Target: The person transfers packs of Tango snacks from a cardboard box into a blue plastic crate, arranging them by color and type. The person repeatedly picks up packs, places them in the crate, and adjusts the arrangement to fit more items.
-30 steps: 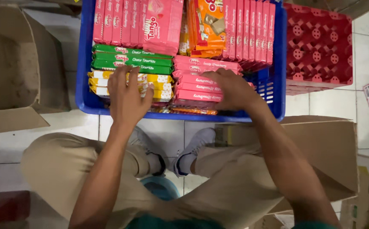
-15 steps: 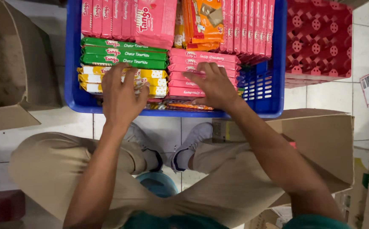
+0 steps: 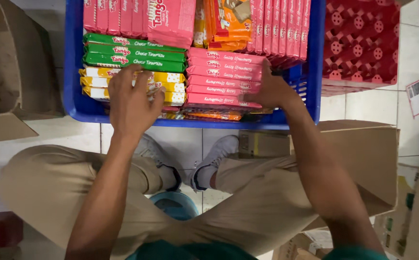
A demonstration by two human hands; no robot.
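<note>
left hand [image 3: 131, 102] flat on yellow packs [image 3: 171, 86]; right hand [image 3: 267, 90] pinching pink stack [image 3: 219, 79] end, long axes crosswise.

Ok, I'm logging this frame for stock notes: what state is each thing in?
Blue crate: on the floor, packed with wafer packs.
Yellow packs: stacked flat, left hand resting on them.
Pink packs: stacked flat, right hand at their end.
Green packs: stacked flat, untouched.
Red crate: turned over.
</note>
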